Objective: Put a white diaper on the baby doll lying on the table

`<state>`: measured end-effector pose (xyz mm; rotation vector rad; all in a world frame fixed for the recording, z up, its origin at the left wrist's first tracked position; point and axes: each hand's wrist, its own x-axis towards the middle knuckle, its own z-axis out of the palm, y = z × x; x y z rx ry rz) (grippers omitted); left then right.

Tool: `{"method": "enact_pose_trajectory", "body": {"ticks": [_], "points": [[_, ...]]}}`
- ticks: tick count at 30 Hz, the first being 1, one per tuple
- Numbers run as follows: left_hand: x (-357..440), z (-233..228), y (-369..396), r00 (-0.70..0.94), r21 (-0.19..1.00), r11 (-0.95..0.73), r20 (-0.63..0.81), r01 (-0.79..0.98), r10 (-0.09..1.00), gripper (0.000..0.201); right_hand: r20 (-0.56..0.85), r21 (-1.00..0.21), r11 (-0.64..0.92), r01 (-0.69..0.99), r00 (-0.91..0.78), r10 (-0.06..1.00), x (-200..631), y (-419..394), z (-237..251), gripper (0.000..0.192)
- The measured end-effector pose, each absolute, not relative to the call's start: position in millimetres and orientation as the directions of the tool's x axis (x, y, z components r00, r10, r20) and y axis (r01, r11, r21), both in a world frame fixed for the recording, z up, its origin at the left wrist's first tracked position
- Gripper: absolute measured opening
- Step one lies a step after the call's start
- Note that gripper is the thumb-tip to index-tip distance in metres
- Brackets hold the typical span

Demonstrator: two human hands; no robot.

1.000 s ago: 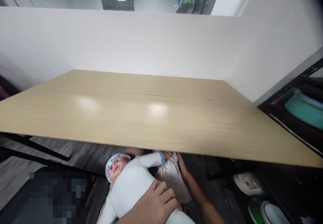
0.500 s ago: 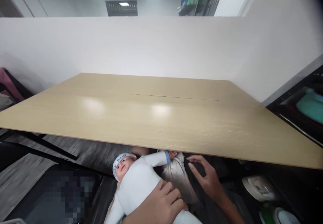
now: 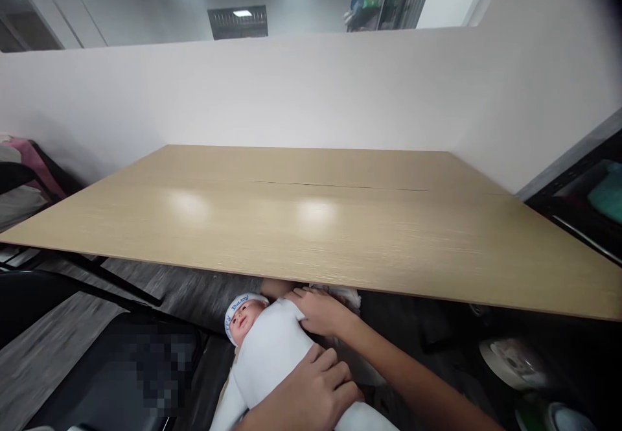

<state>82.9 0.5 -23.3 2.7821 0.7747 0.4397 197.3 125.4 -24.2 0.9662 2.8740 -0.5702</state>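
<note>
A baby doll (image 3: 272,343) in a white suit and a white cap with blue lettering lies on its back below the table's front edge, its head to the left. My left hand (image 3: 318,385) rests over its lower body, fingers curled round the side. At the doll's shoulder, my right hand (image 3: 323,311) closes over the upper arm, thumb underneath. That arm is mostly hidden by the hand. White crumpled fabric (image 3: 352,298) shows behind my right hand, partly under the table.
The light wooden table (image 3: 291,223) stretches in front to a white partition wall (image 3: 301,94). A black chair (image 3: 111,372) stands at the lower left. Round containers (image 3: 515,363) sit in shadow at the lower right. A dark shelf (image 3: 583,198) edges the right side.
My right hand has moved left from beside the doll onto its shoulder and arm. My left hand stays on the doll's lower body. The view has shifted slightly.
</note>
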Motion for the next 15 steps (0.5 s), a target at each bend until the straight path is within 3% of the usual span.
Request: {"method": "enact_pose_trajectory", "body": {"ticks": [3,8,11,13,15], "points": [[76.7,-14.0,-0.1,0.822,0.286,-0.836,0.203,0.469,0.531,0.033,-0.211,-0.262,0.776,0.573,-0.819,0.534,181.5,123.5,-15.9,0.04],[76.2,-4.3,-6.5,0.801,0.228,-0.852,0.293,0.471,0.521,0.019,-0.107,-0.287,0.801,0.524,-0.849,0.517,172.6,105.9,5.8,0.036],[76.2,4.6,-15.8,0.791,0.202,-0.879,0.383,0.432,0.477,0.018,-0.034,-0.396,0.753,0.526,-0.828,0.56,177.9,92.2,22.9,0.045],[69.6,14.4,-24.1,0.793,0.26,-0.886,0.398,0.385,0.461,0.013,0.016,-0.499,0.689,0.525,-0.789,0.614,185.3,82.9,35.4,0.054],[55.3,24.8,-33.3,0.78,0.347,-0.867,0.399,0.358,0.482,0.025,0.088,-0.611,0.61,0.503,-0.723,0.685,195.0,74.1,47.9,0.065]]}}
